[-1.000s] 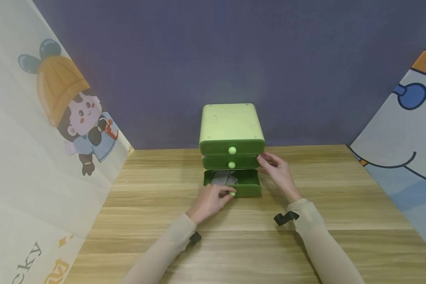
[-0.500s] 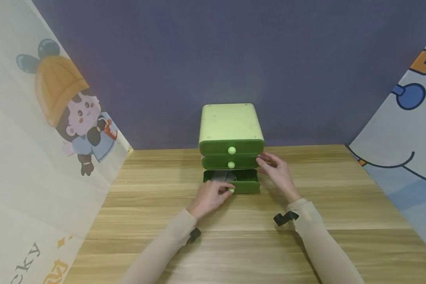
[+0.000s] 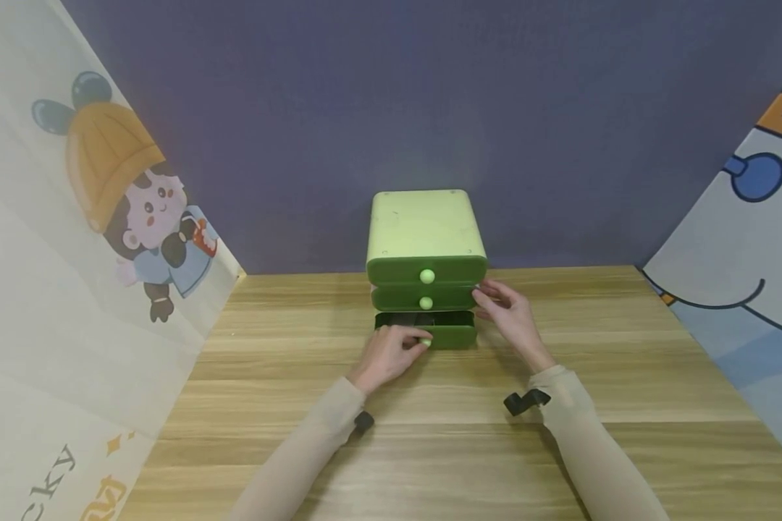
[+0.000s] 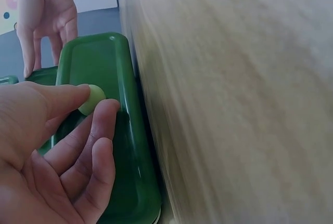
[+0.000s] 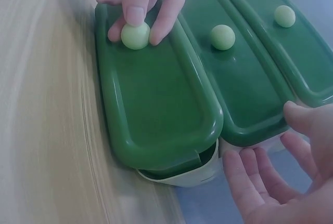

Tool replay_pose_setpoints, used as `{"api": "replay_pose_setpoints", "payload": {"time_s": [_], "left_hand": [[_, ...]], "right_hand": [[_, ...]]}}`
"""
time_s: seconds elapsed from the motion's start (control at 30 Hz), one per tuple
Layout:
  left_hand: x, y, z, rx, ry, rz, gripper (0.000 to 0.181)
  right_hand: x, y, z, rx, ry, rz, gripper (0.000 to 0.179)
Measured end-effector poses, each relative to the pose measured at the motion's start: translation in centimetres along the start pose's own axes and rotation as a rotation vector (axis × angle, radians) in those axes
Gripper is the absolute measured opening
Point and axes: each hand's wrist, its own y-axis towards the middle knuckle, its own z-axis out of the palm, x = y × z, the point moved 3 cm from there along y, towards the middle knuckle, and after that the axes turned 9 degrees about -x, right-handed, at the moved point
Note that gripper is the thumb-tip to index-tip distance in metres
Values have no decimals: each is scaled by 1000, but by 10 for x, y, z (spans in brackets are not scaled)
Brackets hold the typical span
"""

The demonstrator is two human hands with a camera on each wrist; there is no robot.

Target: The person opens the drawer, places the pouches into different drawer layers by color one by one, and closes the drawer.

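A small drawer cabinet (image 3: 423,224) with a pale green shell and dark green drawer fronts stands on the table. Its bottom drawer (image 3: 452,338) is pulled partway out; the inside is dark. My left hand (image 3: 389,354) pinches the round light green knob (image 5: 135,37) of that drawer between thumb and fingers. At the cabinet's right side, my right hand (image 3: 508,315) rests its thumb by the edge of the middle drawer (image 5: 239,89), with its other fingers extended along the side wall. The top drawer (image 3: 397,270) and middle drawer are pushed in.
The wooden table (image 3: 443,449) spreads in front of the cabinet and to both sides. A dark blue wall (image 3: 300,145) rises close behind it. Panels with cartoon prints, including a figure in an orange hat (image 3: 114,159), flank the table.
My left hand has moved away from me with the knob, sliding the bottom drawer further in. The grey item seen inside it earlier is now hidden. My right hand has stayed in place.
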Motion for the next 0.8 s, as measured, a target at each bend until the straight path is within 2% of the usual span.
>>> {"api": "replay_pose_setpoints", "payload": {"time_s": [0.2, 0.53, 0.8], "left_hand": [[0, 3, 0, -9, -8, -3, 21], [5, 9, 4, -8, -81, -57, 24], [8, 15, 6, -20, -97, -82, 23]], "right_hand": [[-1, 0, -1, -3, 2, 4, 59], [-2, -1, -1, -1, -10, 5, 58], [-1, -1, 0, -1, -19, -4, 58]]}}
